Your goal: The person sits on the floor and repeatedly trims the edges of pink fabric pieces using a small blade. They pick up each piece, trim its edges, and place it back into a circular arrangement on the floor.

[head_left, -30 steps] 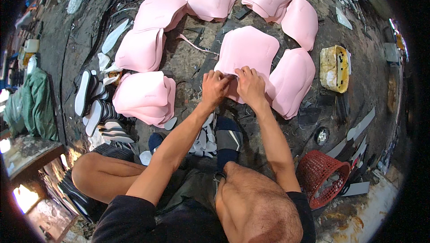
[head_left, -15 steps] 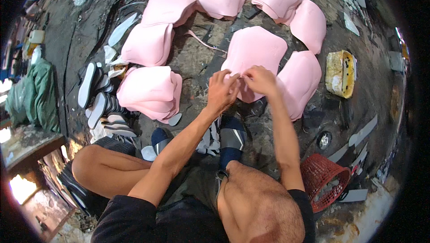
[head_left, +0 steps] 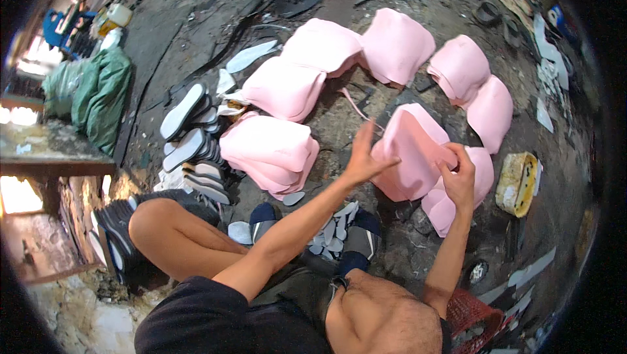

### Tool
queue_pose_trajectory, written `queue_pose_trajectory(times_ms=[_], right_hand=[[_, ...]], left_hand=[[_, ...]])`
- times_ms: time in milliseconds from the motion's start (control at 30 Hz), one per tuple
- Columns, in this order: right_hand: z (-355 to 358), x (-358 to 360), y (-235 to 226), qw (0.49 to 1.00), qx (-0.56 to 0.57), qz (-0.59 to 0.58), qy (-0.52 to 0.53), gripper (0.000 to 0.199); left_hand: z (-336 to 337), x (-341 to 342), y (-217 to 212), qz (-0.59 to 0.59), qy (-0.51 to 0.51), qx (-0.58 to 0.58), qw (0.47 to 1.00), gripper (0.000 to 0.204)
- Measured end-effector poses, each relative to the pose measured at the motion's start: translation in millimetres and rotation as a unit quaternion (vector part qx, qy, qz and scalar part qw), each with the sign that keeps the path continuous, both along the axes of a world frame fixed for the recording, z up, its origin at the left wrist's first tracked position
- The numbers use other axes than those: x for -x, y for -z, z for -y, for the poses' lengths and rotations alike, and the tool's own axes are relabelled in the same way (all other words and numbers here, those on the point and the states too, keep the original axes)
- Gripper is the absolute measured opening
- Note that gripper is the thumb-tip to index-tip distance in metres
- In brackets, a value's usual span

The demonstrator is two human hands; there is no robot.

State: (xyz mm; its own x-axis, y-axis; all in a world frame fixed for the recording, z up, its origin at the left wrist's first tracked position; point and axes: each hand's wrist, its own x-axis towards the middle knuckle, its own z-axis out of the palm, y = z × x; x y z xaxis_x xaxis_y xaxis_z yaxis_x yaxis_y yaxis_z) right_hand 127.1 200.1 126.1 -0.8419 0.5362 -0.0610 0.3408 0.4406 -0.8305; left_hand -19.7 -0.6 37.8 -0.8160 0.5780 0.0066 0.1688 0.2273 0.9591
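A pink, thin, curved sheet (head_left: 413, 148) rises at a tilt from the pink stack in front of me, its near face shaded. My right hand (head_left: 459, 174) pinches its right edge between thumb and fingers. My left hand (head_left: 367, 158) is spread on the other side, fingers up and thumb pointing at the sheet; whether the thumb touches it I cannot tell. Just beyond my right hand lies another pink stack (head_left: 482, 170), partly covered by that hand. A bundle of pink sheets (head_left: 268, 151) sits to the left of my left hand.
More pink stacks (head_left: 397, 46) curve round the far side. Grey-and-black shoe soles (head_left: 183, 112) are piled at left, and small grey offcuts (head_left: 333, 233) lie between my feet. At right are a yellow container (head_left: 517, 184) and a red plastic basket (head_left: 473, 320). A green sack (head_left: 101, 99) stands far left.
My hands, earlier close together at the near edge of the middle pink stack, have parted. The right one has raised a pink sheet; the left has spread open. The whole view has shifted.
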Motion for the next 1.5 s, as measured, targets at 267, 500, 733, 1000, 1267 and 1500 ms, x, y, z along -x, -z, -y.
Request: queue_pose_trajectory(times_ms=[267,500,733,1000,1267,1500], right_hand=[[30.6,-10.6,-88.5,0.927,0.252,-0.263,0.087,0.058],[38.5,-4.9,-98.1,0.896,0.340,-0.264,0.109,0.061],[33.2,4.4,-87.8,0.885,0.356,-0.273,0.125,0.069],[20.3,-0.7,-60.1,0.902,0.202,-0.282,0.257,0.068],[56.9,-4.8,27.3,0.923,0.231,-0.136,0.277,0.042],[100.3,-15.2,76.1,0.983,-0.172,0.034,0.052,0.034]], left_hand=[[19.0,27.8,-131.4,0.268,0.224,-0.016,0.937,0.030],[27.7,21.8,-151.1,0.277,0.195,-0.066,0.939,0.025],[33.4,29.9,-148.3,0.253,0.256,-0.065,0.931,0.046],[-29.7,135.3,-102.2,0.152,0.117,-0.165,0.967,0.053],[-36.3,287.4,13.8,0.375,-0.345,-0.128,0.851,0.059],[-60.8,191.1,0.1,-0.498,-0.004,0.389,0.775,0.086]])
